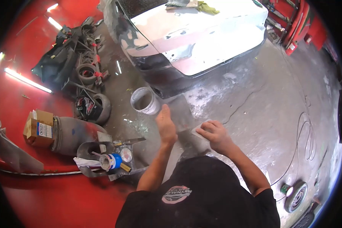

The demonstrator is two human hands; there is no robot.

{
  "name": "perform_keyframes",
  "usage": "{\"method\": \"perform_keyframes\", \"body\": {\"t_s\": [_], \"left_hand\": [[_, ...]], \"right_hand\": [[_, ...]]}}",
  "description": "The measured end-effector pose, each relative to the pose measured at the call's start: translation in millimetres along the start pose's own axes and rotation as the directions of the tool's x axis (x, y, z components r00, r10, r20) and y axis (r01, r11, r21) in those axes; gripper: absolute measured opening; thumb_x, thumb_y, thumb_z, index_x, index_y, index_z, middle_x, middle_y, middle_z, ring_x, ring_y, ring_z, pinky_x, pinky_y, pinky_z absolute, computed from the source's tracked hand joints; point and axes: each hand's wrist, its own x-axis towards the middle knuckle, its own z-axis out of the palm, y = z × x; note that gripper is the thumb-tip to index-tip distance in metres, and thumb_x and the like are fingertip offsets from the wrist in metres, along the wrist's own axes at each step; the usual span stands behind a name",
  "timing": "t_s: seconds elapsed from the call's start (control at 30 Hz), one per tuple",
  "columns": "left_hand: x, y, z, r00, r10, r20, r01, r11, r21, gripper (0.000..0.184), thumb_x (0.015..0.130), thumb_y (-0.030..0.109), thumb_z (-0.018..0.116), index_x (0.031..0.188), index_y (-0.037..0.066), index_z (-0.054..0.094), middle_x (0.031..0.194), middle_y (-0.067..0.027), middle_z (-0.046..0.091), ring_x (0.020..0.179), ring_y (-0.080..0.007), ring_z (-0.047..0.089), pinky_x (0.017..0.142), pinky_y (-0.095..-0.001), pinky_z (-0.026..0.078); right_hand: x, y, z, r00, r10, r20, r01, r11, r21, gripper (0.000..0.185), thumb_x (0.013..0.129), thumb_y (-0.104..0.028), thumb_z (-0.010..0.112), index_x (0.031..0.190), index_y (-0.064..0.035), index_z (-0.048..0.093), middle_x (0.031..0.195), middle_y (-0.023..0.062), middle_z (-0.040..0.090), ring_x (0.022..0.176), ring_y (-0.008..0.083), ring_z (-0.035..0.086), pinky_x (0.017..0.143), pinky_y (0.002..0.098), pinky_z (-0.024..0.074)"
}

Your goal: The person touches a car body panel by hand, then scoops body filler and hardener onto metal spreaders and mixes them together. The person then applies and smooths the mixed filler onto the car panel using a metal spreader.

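Observation:
My left hand (166, 127) is upright and closed at the left edge of a thin grey sheet (179, 110), its fingers mostly hidden. To the right, my right hand (217, 137) pinches a small pale flat piece (197, 131) between thumb and fingers. The hands are apart, in front of my torso. Just beyond the left hand is a white bucket (152, 106) with greyish contents. Farther ahead is the rear of a white car (212, 41), with patchy, sanded-looking paint. A yellow-green cloth (208, 8) lies on top of it.
At left are a large drum (76, 135), a cardboard box (45, 131) and piled car parts (88, 72). A blue can (111, 161) sits on a cluttered stand nearby. A cable (298, 140) loops across the right floor towards a wheel (296, 196) and a small tin (286, 189).

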Motion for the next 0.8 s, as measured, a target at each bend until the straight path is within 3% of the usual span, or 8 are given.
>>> {"method": "perform_keyframes", "body": {"t_s": [0.13, 0.23, 0.33, 0.37, 0.5, 0.6, 0.77, 0.8], "left_hand": [[21, 43, -3, 0.987, -0.023, 0.161, 0.045, 0.990, -0.135, 0.042, 0.114, 0.036, 0.055, 0.100, 0.001, 0.071, 0.084, -0.0009, 0.069, 0.075, -0.0111, 0.065, 0.066, -0.0300, 0.055], [29, 15, -12, 0.924, -0.313, 0.219, 0.358, 0.909, -0.215, 0.041, 0.115, 0.034, 0.052, 0.127, -0.002, 0.068, 0.113, -0.0121, 0.075, 0.100, -0.0227, 0.074, 0.091, -0.0392, 0.062], [19, 10, -7, 0.800, -0.541, 0.260, 0.599, 0.695, -0.398, 0.039, 0.114, 0.031, 0.053, 0.134, -0.001, 0.063, 0.125, -0.0144, 0.073, 0.106, -0.0255, 0.074, 0.094, -0.0414, 0.061], [19, 17, -5, 0.829, -0.499, 0.251, 0.558, 0.722, -0.409, 0.036, 0.114, 0.027, 0.053, 0.129, -0.004, 0.062, 0.117, -0.0159, 0.073, 0.095, -0.0250, 0.076, 0.085, -0.0380, 0.064], [37, 28, -20, 0.884, -0.383, 0.268, 0.456, 0.832, -0.315, 0.037, 0.114, 0.029, 0.053, 0.126, -0.004, 0.063, 0.111, -0.0142, 0.074, 0.096, -0.0233, 0.075, 0.087, -0.0367, 0.062], [50, 48, -12, 0.946, -0.216, 0.243, 0.274, 0.932, -0.237, 0.036, 0.115, 0.031, 0.052, 0.110, -0.002, 0.067, 0.098, -0.0070, 0.072, 0.085, -0.0147, 0.068, 0.077, -0.0312, 0.056], [41, 25, 1, 0.981, 0.028, 0.194, -0.062, 0.984, 0.169, 0.048, 0.116, 0.031, 0.051, 0.076, 0.005, 0.057, 0.078, 0.0060, 0.051, 0.073, -0.0052, 0.040, 0.061, -0.0279, 0.035], [43, 21, 0, 0.989, 0.028, 0.148, -0.050, 0.988, 0.147, 0.048, 0.116, 0.031, 0.051, 0.076, 0.006, 0.054, 0.078, 0.0067, 0.048, 0.072, -0.0050, 0.039, 0.061, -0.0286, 0.033]], "right_hand": [[29, -8, -17, 0.988, 0.138, -0.074, -0.117, 0.965, 0.237, 0.042, 0.084, 0.006, 0.067, 0.124, -0.0053, 0.076, 0.128, 0.0162, 0.066, 0.121, 0.0350, 0.064, 0.102, 0.0470, 0.0530], [65, -26, -27, 0.989, -0.017, -0.149, 0.049, 0.976, 0.213, 0.044, 0.086, -0.001, 0.066, 0.129, -0.0056, 0.072, 0.131, 0.0184, 0.066, 0.126, 0.0397, 0.062, 0.107, 0.0488, 0.0512], [74, -32, 0, 0.986, -0.097, -0.138, 0.112, 0.988, 0.109, 0.045, 0.087, -0.001, 0.065, 0.130, -0.0051, 0.071, 0.128, 0.0184, 0.065, 0.123, 0.0418, 0.062, 0.106, 0.0493, 0.0516], [78, -29, 1, 0.991, -0.067, -0.117, 0.080, 0.990, 0.113, 0.042, 0.089, 0.002, 0.071, 0.131, -0.0014, 0.072, 0.134, 0.0209, 0.062, 0.126, 0.0417, 0.062, 0.107, 0.0495, 0.0514], [45, 19, 25, 0.999, 0.025, 0.044, -0.022, 0.998, -0.051, 0.047, 0.090, 0.005, 0.066, 0.136, -0.0015, 0.069, 0.135, 0.0201, 0.062, 0.125, 0.0413, 0.062, 0.107, 0.0474, 0.0508], [42, 25, 32, 0.954, 0.277, -0.111, -0.277, 0.961, 0.014, 0.049, 0.085, 0.008, 0.065, 0.133, -0.0001, 0.070, 0.130, 0.0186, 0.065, 0.123, 0.0393, 0.063, 0.105, 0.0479, 0.0515], [117, -12, 1, 0.994, 0.046, -0.099, -0.057, 0.992, -0.113, 0.044, 0.084, -0.003, 0.062, 0.127, -0.0075, 0.071, 0.124, 0.0120, 0.065, 0.120, 0.0365, 0.062, 0.103, 0.0488, 0.0514], [118, -16, 5, 0.997, -0.001, -0.075, -0.009, 0.991, -0.132, 0.042, 0.084, -0.004, 0.063, 0.125, -0.0080, 0.072, 0.122, 0.0110, 0.066, 0.119, 0.0356, 0.062, 0.102, 0.0481, 0.0512]]}}
